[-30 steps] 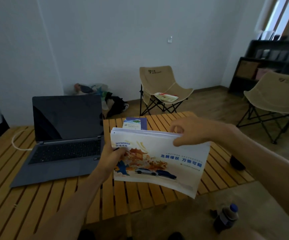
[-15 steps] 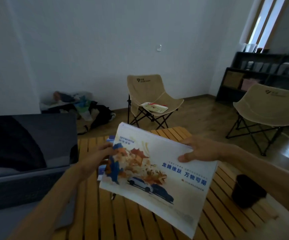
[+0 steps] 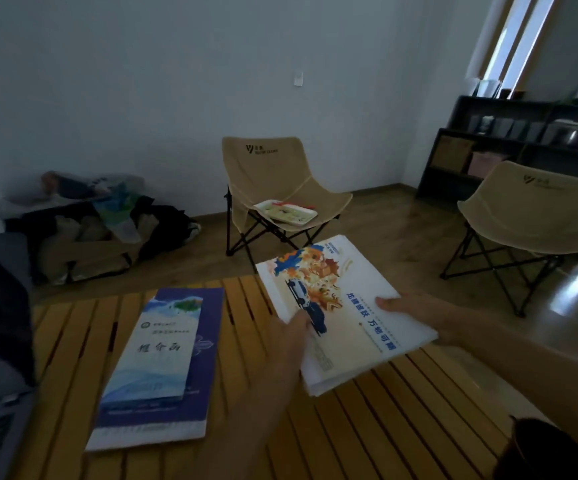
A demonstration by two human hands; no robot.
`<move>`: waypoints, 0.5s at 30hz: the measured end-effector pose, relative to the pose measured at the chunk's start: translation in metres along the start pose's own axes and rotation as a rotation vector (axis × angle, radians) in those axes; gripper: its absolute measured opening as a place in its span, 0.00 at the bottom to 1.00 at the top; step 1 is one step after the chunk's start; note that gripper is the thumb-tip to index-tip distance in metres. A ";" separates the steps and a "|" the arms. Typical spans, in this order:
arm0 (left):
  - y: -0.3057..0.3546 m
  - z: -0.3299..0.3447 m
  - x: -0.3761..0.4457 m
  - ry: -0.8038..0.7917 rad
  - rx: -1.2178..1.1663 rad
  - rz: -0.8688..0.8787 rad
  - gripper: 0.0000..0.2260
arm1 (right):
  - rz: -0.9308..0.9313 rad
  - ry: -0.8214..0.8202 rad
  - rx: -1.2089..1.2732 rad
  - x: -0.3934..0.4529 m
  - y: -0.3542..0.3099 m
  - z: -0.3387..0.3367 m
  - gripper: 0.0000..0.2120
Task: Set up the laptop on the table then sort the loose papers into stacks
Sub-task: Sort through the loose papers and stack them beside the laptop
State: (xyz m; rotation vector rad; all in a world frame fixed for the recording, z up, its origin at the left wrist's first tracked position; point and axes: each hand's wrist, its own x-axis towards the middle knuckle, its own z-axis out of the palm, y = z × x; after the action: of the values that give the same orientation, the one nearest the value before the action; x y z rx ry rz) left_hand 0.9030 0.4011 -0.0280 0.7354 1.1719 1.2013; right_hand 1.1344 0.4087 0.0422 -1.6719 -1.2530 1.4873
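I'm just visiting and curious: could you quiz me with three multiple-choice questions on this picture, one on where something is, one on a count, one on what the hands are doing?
1. Where does the purple booklet lie?
A. on the slatted table
B. on a chair
C. on the floor

2. How many tan folding chairs show?
A. one
B. two
C. four

3. What is happening with the paper stack?
A. lying untouched
B. held by one hand
C. held by both hands

Answers: 1 A, it lies flat on the wooden slats. 2 B, one chair by the wall, another at right. 3 C, the left hand and right hand each grip an edge.
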 end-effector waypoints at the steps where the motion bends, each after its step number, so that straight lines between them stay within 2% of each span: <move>1: 0.000 0.005 0.008 -0.006 0.032 0.025 0.08 | 0.006 0.016 -0.006 0.011 0.003 -0.007 0.18; 4: -0.003 0.023 0.031 -0.002 0.125 0.073 0.08 | 0.031 0.069 -0.055 0.038 0.007 -0.025 0.21; 6: -0.010 0.029 0.038 0.025 0.150 0.101 0.09 | 0.053 0.140 -0.210 0.060 0.017 -0.038 0.24; 9: -0.033 0.031 0.045 0.018 0.230 0.122 0.16 | 0.117 0.216 -0.528 0.099 0.053 -0.054 0.39; 10: -0.038 0.032 0.045 0.012 0.244 0.128 0.18 | 0.102 0.246 -0.557 0.099 0.058 -0.049 0.38; 15: -0.043 0.035 0.039 -0.021 0.342 0.097 0.24 | 0.086 0.347 -0.686 0.056 0.032 -0.016 0.22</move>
State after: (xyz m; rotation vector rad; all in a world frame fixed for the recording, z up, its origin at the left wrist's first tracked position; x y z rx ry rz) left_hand 0.9470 0.4318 -0.0689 1.0686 1.3544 1.0802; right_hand 1.1553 0.4495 -0.0064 -2.3148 -1.6023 0.7769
